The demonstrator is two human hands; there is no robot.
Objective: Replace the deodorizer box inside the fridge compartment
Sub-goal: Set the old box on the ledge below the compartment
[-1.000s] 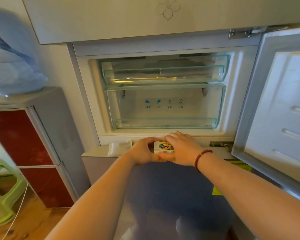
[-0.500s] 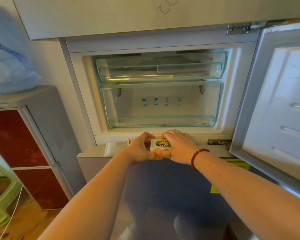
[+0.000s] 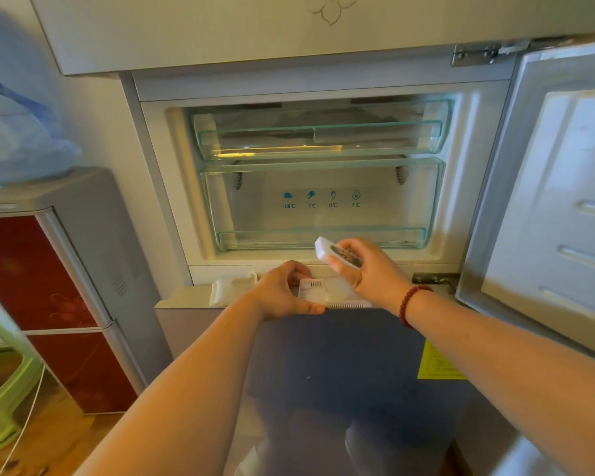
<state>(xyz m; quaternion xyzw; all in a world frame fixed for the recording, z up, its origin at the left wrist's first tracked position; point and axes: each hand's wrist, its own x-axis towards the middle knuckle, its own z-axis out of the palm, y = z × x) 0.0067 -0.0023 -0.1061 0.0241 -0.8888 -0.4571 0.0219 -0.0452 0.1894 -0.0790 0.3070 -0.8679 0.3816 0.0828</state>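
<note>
The deodorizer box stands split in two on the ledge below the open fridge compartment point(image 3: 323, 187). My right hand point(image 3: 368, 269) holds its white lid point(image 3: 325, 250) with the colourful label, lifted and tilted above the ledge. My left hand point(image 3: 282, 293) grips the left side of the slotted white base point(image 3: 330, 295), which rests on the top of the lower door. A white sachet or pouch point(image 3: 232, 290) lies on the ledge just left of my left hand. The compartment holds two clear drawers, one above the other.
The compartment door point(image 3: 557, 201) stands open to the right, close to my right forearm. A small red fridge point(image 3: 49, 286) stands at the left with a blue plastic bag point(image 3: 18, 139) on top. A green stool point(image 3: 0, 383) sits at the lower left.
The box was closed between both hands on the ledge. Now my right hand has lifted the lid up and off, and the base sits exposed under my left hand.
</note>
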